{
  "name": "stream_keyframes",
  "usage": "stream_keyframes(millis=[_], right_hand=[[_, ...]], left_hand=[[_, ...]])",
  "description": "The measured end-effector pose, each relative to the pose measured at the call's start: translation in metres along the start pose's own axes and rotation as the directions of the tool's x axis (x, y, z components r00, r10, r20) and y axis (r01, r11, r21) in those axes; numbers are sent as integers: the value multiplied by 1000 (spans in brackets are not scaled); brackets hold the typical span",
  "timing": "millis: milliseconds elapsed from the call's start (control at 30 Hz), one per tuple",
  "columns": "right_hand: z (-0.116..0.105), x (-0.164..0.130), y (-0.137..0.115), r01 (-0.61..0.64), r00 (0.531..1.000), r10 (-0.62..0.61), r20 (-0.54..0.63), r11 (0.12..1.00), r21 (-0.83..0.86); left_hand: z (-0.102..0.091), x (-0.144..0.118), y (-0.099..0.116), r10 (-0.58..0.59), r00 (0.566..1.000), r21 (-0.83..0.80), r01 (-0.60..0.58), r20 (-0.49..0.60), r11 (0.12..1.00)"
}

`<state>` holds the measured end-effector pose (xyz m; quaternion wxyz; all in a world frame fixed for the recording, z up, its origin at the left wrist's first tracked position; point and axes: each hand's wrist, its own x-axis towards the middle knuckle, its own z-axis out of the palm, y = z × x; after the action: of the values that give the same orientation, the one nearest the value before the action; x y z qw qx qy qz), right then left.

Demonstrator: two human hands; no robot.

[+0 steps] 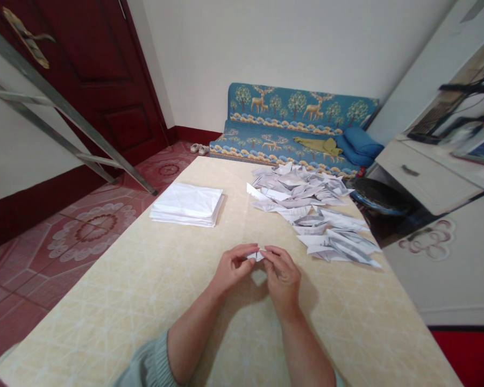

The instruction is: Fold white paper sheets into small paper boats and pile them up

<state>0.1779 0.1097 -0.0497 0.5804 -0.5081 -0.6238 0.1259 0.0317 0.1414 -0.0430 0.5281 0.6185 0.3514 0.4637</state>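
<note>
Patterned sofa point(294, 129), red door point(84, 70), metal ladder point(64, 113), white drawer point(423, 177)

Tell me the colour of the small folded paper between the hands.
White, seen in the head view: the small folded paper.

You worked under even, fairly bright indoor light with no glare. Your hands point(260, 269) cast a soft shadow toward you on the table point(145, 301). The wide lens bent the door point(84, 70) and the far right edge, which looked blurred.
</note>
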Motion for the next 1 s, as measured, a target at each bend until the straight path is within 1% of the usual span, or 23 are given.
stream_keyframes(millis=[100, 267, 333, 433, 567, 667, 767, 933, 1000], right_hand=[[-1, 1, -4, 24, 1000, -24, 17, 1000, -15], [-2, -1, -9, 55, 994, -49, 99, 996, -66], [-3, -2, -10, 72, 991, -60, 122, 993, -92], [-4, -4, -9, 94, 986, -76, 145, 989, -118], [-4, -4, -9, 101, 986, -85, 142, 989, -111], [-3, -4, -9, 99, 987, -83, 134, 988, -117], [-2, -4, -8, 96, 988, -78, 132, 985, -140], [-1, -3, -7, 88, 995, -79, 62, 984, -158], [-1, -3, -7, 93, 995, -84, 59, 982, -165]], left_hand=[[1, 0, -1, 17, 1000, 37, -16, -22, 999], [0, -2, -1, 88, 995, 157, -81, -43, 984], [-1, -4, 1, 141, 989, 242, -128, -37, 962], [-2, -5, 4, 219, 976, 381, -195, -20, 904], [-2, -7, 4, 270, 963, 473, -234, -8, 850], [-1, -7, 3, 276, 961, 491, -242, 4, 837], [-1, -7, 3, 264, 964, 483, -239, 17, 842], [1, -7, 7, 229, 973, 415, -195, -34, 889], [2, -6, 9, 235, 971, 409, -202, -32, 890]])
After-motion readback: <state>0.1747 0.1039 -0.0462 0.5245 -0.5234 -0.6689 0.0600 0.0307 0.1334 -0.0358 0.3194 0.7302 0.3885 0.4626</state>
